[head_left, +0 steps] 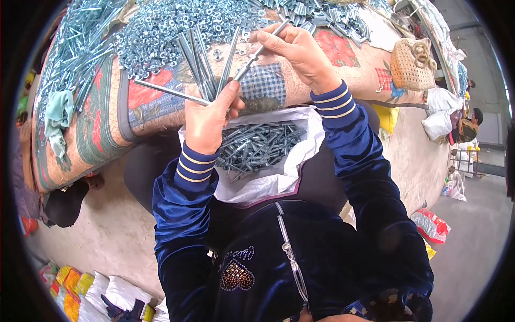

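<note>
Metal rod slants near the open white sack, right hand pinching its upper part, left hand with fingers closed round its lower end plus a fan of rods, probably for having several within reach.

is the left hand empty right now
No, the left hand is gripping several long metal rods that fan out from its fingers.

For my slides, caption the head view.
Left hand holding metal rods, right hand pinching one, near a white sack of metal parts.
</note>
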Demonstrator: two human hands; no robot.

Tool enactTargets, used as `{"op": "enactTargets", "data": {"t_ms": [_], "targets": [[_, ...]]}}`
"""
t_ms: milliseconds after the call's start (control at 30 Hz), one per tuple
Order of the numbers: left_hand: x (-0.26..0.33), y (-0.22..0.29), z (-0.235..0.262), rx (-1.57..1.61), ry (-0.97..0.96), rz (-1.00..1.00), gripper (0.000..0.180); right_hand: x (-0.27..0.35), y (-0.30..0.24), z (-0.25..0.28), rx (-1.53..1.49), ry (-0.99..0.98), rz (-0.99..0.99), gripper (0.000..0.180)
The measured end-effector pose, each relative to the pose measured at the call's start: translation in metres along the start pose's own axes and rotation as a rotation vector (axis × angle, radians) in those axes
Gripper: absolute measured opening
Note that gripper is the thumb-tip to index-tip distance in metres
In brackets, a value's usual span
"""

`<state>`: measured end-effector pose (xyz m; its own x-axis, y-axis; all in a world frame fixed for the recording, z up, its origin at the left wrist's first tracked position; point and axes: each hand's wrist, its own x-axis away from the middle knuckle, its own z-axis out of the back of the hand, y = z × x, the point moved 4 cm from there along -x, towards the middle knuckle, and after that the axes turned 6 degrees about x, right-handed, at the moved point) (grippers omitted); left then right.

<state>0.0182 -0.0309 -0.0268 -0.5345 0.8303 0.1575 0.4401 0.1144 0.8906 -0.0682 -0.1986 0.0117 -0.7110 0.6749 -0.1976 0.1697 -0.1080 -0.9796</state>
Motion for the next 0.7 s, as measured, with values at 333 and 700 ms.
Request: {"op": "enactTargets", "data": {"t_ms": [333, 700], "targets": [[0.000, 0.000, 0.004, 0.001, 0.013, 0.011, 0.013, 0.004, -0.004, 0.006, 0.688, -0.149, -0.245, 0.032], [0.000, -0.003, 0.006, 0.056, 0.016, 0.045, 0.014, 0.004, -0.002, -0.009, 0.079, -0.067, 0.021, 0.034]]}}
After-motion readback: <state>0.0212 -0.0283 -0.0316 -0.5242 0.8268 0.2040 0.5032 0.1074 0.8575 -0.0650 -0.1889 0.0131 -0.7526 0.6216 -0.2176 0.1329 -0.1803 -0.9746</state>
